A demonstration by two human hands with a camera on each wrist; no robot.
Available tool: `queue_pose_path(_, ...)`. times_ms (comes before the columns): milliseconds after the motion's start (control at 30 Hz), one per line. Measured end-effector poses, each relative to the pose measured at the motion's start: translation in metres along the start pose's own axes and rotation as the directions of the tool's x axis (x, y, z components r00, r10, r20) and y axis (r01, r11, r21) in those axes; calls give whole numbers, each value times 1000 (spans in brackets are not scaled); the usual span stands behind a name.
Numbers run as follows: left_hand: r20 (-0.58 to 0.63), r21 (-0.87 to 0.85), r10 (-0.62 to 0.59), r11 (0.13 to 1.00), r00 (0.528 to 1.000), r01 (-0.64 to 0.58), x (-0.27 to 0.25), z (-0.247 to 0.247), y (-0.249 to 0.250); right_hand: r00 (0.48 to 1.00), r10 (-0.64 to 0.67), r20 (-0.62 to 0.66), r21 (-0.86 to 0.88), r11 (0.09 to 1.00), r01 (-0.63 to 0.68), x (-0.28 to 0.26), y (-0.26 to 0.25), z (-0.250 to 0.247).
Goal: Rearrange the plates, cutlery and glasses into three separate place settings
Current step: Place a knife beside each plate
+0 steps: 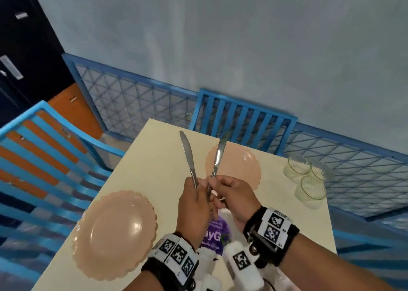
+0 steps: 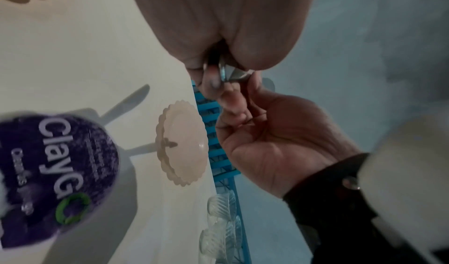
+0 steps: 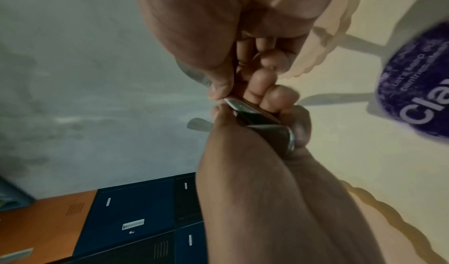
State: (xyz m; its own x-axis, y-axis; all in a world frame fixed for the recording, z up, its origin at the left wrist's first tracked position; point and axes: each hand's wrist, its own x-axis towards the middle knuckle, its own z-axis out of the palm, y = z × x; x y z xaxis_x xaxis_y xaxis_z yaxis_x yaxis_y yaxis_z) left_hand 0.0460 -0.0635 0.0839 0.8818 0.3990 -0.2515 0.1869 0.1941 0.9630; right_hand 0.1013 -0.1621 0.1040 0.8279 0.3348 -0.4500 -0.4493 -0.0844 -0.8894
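Above table, hands hold knives upright.

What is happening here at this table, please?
A person is laying the table. Both hands are raised above the table and meet in the middle: the left hand grips one knife by its handle, and the right hand pinches a second knife. Two pink plates, one near and one far, already lie apart. Three glasses stand clustered at the right edge, not yet distributed.
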Motion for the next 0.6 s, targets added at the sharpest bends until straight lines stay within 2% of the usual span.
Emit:
queue_pose_path(100, -9, -2, -46, 999, 999, 46, 19, -22, -5, 997, -1, -75, -100, 995, -7, 26, -15, 7)
queue_pose_path(167, -21, -61, -93, 994, 995, 92, 37, -38, -11, 991, -67, -112, -204, 978, 43, 56, -34, 4)
queue_pose_path(200, -20, -102, -113, 989, 993, 111, 47, -45, -13, 986, -130, -107, -318, 944, 89, 74, -44, 2)
queue_pose_path(233, -23, -143, -124, 982, 992, 120, 56, -51, -15, 974, -209, -85, -508, 850, 138, 94, -52, -2)
queue_pose_path(267, -37, -157, -112, 982, 993, 105, 65, -55, -15, 958, -285, -23, -724, 666, 181, 115, -60, -5)
queue_pose_path(300, -66, -124, -81, 990, 995, 72, 73, -57, -15, 946, -317, 71, -889, 411, 204, 134, -64, -9)
queue_pose_path(333, -109, -51, -27, 998, 994, 22, 80, -57, -13, 939, -303, 162, -964, 154, 216, 152, -66, -10)
queue_pose_path(367, -149, 28, 30, 999, 988, -26, 88, -55, -12, 933, -267, 241, -970, -49, 237, 169, -66, -10)
queue_pose_path(400, -183, 74, 70, 996, 981, -57, 94, -53, -11, 927, -216, 308, -943, -201, 266, 186, -65, -9)
queue_pose_path(433, -202, 85, 91, 994, 975, -75, 100, -51, -11, 919, -160, 360, -899, -323, 296, 200, -63, -4)
queue_pose_path(500, -208, 95, 98, 992, 973, -79, 111, -49, -15, 908, -33, 418, -798, -491, 349, 226, -58, 4)
queue_pose_path(600, -196, 106, 59, 994, 979, -38, 124, -48, -27, 901, 110, 419, -692, -605, 395, 255, -48, 12)
